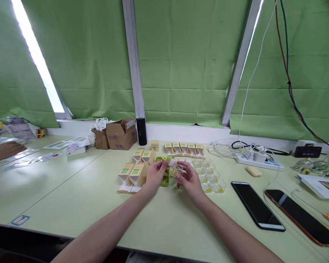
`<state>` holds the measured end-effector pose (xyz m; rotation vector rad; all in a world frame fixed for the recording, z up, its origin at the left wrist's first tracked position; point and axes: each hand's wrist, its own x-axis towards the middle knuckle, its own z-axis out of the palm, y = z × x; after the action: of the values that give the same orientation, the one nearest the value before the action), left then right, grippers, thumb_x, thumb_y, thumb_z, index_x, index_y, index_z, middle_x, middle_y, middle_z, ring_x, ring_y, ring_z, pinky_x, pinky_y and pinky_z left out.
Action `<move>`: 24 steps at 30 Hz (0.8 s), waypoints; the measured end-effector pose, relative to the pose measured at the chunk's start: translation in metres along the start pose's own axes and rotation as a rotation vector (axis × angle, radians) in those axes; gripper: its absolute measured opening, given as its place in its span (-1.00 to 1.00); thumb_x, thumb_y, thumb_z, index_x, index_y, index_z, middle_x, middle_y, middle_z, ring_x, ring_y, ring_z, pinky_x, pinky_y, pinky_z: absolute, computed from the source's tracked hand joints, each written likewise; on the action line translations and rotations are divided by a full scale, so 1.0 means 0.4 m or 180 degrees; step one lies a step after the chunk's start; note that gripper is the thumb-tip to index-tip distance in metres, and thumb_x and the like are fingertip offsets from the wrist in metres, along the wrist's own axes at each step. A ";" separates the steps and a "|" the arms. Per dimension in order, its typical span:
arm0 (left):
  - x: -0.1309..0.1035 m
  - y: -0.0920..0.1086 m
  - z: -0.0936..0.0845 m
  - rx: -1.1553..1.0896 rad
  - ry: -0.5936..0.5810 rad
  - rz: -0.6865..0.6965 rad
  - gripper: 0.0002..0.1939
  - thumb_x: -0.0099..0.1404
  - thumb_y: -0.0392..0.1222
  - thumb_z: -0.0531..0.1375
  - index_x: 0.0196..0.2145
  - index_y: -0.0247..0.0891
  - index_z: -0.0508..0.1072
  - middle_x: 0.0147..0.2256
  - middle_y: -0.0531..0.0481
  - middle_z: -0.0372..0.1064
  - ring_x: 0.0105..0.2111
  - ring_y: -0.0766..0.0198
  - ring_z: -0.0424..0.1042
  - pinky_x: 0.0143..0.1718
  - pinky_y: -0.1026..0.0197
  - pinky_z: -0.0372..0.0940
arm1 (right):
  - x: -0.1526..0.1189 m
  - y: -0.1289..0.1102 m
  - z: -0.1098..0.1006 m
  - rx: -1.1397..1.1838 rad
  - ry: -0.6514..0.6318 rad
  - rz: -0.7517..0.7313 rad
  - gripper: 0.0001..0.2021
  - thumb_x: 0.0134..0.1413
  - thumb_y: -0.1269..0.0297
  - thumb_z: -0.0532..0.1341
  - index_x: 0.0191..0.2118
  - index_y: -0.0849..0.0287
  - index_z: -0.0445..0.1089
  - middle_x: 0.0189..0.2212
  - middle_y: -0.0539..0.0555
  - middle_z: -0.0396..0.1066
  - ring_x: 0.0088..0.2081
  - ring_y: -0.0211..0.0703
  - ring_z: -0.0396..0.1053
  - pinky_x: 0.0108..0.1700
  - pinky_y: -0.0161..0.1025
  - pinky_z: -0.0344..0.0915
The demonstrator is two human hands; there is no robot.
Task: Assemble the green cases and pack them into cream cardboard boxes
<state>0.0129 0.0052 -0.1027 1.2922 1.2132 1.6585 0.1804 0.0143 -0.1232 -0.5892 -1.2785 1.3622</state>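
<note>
Holding clear case (177,169), yellow item inside.

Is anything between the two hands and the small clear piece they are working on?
Nothing visible. The left hand and right hand both already touch the small clear piece above the table; the boxes and clear trays lie off to either side.

A small packing workroom. A long pale green worktop (71,190) carries rows of small tan cardboard boxes (184,148) and clear plastic trays (211,177). Green fabric blinds (186,62) cover the windows, with a white power strip (259,160) beneath.
</note>
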 end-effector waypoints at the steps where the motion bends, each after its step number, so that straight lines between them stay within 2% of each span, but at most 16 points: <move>1: -0.001 0.001 0.000 0.0005 0.0000 0.0001 -0.26 0.04 0.56 0.37 -0.41 -0.30 0.58 -0.52 0.01 0.42 -0.47 0.27 0.36 -0.41 0.26 0.27 | -0.001 -0.001 -0.001 0.0069 -0.0021 0.0020 -0.45 -0.11 0.09 0.56 0.03 0.00 0.47 -0.01 0.10 0.47 -0.34 -0.20 0.41 -0.46 -0.29 0.45; 8: -0.002 0.000 0.001 0.0088 -0.0075 0.0012 -0.24 0.05 0.58 0.35 -0.40 -0.31 0.58 -0.51 0.01 0.42 -0.48 0.29 0.34 -0.42 0.26 0.25 | -0.011 -0.017 -0.005 0.0422 -0.0046 0.0167 -0.40 -0.15 0.17 0.60 0.06 -0.03 0.47 -0.05 0.05 0.46 -0.33 -0.24 0.44 -0.36 -0.26 0.50; 16: -0.002 -0.013 -0.002 0.0425 -0.0156 0.0149 -0.23 0.13 0.59 0.29 -0.36 -0.30 0.59 -0.49 0.01 0.44 -0.46 0.26 0.36 -0.41 0.25 0.25 | -0.012 -0.017 -0.004 0.0522 -0.0012 0.0247 -0.38 -0.14 0.10 0.60 0.08 -0.02 0.46 -0.04 0.07 0.49 -0.25 -0.14 0.53 -0.35 -0.26 0.51; 24: -0.005 -0.013 0.001 0.0552 -0.0358 0.0255 -0.30 0.20 0.53 0.28 -0.36 -0.28 0.58 -0.41 -0.03 0.50 -0.41 0.23 0.41 -0.38 0.24 0.30 | -0.015 -0.020 -0.007 0.0577 -0.0124 0.0221 -0.39 -0.11 0.14 0.60 0.08 -0.03 0.45 -0.05 0.06 0.49 -0.23 -0.12 0.54 -0.31 -0.24 0.53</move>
<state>0.0139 0.0051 -0.1083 1.5373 1.2744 1.5403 0.1875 0.0084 -0.1187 -0.4871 -1.1593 1.5352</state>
